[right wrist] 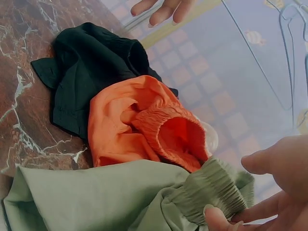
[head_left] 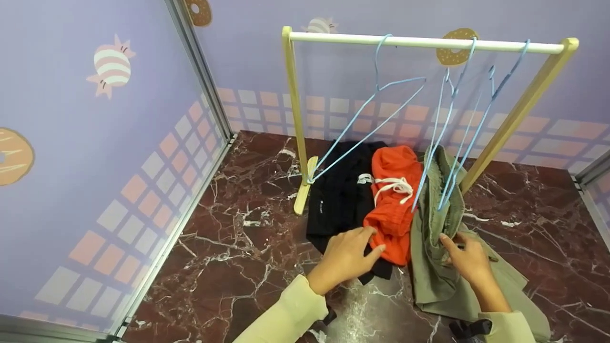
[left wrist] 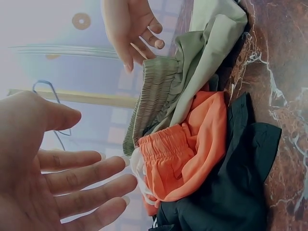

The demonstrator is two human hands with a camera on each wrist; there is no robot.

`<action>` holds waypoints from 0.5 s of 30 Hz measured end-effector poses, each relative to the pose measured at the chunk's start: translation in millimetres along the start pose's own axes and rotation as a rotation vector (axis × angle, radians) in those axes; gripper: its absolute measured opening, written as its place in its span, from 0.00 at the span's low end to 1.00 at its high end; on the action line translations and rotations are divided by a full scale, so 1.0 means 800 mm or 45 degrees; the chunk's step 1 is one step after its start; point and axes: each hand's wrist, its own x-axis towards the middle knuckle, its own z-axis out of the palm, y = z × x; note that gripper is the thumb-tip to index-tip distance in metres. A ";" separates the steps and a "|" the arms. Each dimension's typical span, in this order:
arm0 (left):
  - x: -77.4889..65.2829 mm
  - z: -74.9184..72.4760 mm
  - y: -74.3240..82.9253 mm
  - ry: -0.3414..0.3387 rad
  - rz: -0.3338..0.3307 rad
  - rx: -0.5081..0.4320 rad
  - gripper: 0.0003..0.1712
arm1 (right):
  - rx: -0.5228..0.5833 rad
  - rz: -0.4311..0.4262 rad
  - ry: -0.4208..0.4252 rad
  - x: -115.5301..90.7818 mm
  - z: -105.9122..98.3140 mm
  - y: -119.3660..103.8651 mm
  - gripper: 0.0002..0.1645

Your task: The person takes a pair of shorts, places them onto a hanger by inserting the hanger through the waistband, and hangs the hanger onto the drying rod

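Olive green pants point(head_left: 441, 281) with a gathered elastic waistband point(left wrist: 156, 82) lie on the right of the clothes pile. My right hand point(head_left: 469, 259) is at that waistband, fingers loosely bent; its thumb point(right wrist: 262, 161) stands apart from the cloth, and a fingertip overlaps the band. Whether it touches is unclear. Beside the pants lie orange shorts point(head_left: 393, 164) with a white drawstring point(head_left: 400, 185). Over their near edge hovers my left hand point(head_left: 345, 255), its fingers point(left wrist: 86, 175) spread and holding nothing. Black clothing point(head_left: 338, 205) lies left of the shorts.
A wooden rack with a white rod point(head_left: 343, 38) stands behind the clothes. Blue hangers point(head_left: 355, 116) hang from it, some in front of the pants. The floor point(head_left: 209, 267) is dark red marble-patterned. A patterned wall point(head_left: 157, 119) closes the left side.
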 end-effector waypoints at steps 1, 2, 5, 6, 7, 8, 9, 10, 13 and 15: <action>0.001 0.001 0.001 0.005 0.002 0.004 0.20 | -0.006 0.007 -0.002 0.001 0.001 0.000 0.42; 0.001 0.002 0.002 0.006 0.003 0.001 0.19 | -0.012 0.010 0.006 0.002 0.002 0.001 0.40; 0.002 0.005 0.004 0.009 0.004 0.006 0.19 | -0.025 0.006 0.051 0.007 0.007 0.003 0.36; 0.003 0.007 0.004 0.008 0.002 0.009 0.19 | -0.018 0.007 0.060 0.008 0.008 0.003 0.35; 0.003 0.008 0.005 0.003 0.000 0.010 0.19 | -0.015 0.011 0.064 0.010 0.009 0.004 0.34; 0.004 0.009 0.005 -0.004 -0.003 0.010 0.19 | -0.008 0.015 0.064 0.011 0.010 0.005 0.34; 0.004 0.011 0.006 -0.009 -0.005 0.013 0.19 | 0.002 0.020 0.062 0.012 0.011 0.005 0.34; 0.005 0.012 0.006 -0.014 -0.008 0.015 0.19 | 0.012 0.020 0.059 0.012 0.012 0.006 0.33; 0.006 0.016 0.008 -0.035 -0.007 0.007 0.20 | 0.018 0.026 0.040 0.013 0.013 0.006 0.29; 0.008 0.018 0.010 -0.047 -0.004 -0.006 0.20 | 0.030 0.029 0.022 0.014 0.013 0.006 0.29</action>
